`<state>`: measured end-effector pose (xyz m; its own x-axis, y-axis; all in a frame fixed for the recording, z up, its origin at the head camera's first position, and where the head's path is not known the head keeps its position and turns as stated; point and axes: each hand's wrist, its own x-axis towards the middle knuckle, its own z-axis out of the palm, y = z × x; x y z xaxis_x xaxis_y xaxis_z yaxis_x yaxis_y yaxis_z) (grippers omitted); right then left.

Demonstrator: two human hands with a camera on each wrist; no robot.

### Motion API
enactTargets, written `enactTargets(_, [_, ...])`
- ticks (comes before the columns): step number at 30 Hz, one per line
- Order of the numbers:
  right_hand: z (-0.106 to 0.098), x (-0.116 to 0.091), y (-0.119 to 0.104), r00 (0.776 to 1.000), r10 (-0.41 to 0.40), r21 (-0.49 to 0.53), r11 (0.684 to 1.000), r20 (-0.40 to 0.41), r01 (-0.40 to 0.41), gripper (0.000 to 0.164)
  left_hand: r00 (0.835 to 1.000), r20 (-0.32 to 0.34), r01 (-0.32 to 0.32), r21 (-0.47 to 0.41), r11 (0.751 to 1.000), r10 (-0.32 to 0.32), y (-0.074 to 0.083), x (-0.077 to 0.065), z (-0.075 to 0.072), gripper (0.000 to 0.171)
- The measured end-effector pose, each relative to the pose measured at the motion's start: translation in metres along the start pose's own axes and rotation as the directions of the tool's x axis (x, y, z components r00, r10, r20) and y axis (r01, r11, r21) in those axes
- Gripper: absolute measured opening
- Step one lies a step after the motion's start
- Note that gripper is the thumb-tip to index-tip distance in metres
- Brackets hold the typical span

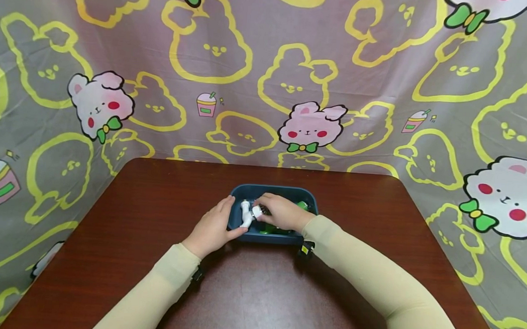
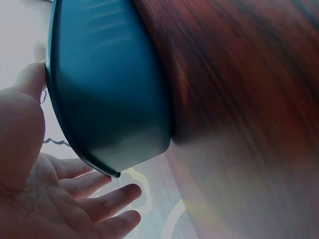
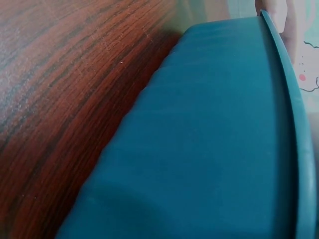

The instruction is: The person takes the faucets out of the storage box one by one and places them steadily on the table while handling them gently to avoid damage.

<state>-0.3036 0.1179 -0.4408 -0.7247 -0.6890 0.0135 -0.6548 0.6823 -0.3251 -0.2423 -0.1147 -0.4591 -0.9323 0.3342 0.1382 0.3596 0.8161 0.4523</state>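
A dark blue tub (image 1: 271,239) sits on the table, its side wall (image 2: 109,74) large in the left wrist view. Inside it, toward the left, is a white branched fitting (image 1: 246,215) that looks like a plastic tap. My right hand (image 1: 283,212) reaches over the tub and pinches the fitting's right-hand end between fingers and thumb. My left hand (image 1: 214,228) lies against the tub's left end, fingers fairly straight along the outside. Its thumb crosses the rim near the fitting's lower end. The right wrist view shows mostly the tub wall (image 3: 199,124), with the right hand's grip hidden.
Green items (image 1: 303,205) lie in the right part of the tub, partly covered by the right hand; their kind is unclear. The brown wooden table (image 1: 161,198) surrounds the tub. A patterned cloth (image 1: 253,43) hangs behind and at both sides.
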Motion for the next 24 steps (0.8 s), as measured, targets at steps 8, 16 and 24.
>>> enactTargets(8, [-0.0002,-0.0011,-0.0012,1.000,0.005,0.042,0.999,-0.023,-0.004,0.039,1.000,-0.002,-0.004,0.001,1.000,0.004,-0.0003,0.0000,-0.0002,0.095])
enactTargets(16, [0.0004,-0.0016,-0.0010,0.999,0.010,0.067,0.998,-0.048,-0.007,0.039,1.000,-0.002,-0.005,0.000,1.000,0.005,-0.0010,0.0002,-0.0007,0.096])
enactTargets(24, [-0.0038,-0.0075,-0.0022,0.995,0.009,0.075,0.997,-0.097,-0.002,0.038,1.000,-0.005,-0.009,-0.001,1.000,0.009,-0.0010,-0.0005,-0.0006,0.096])
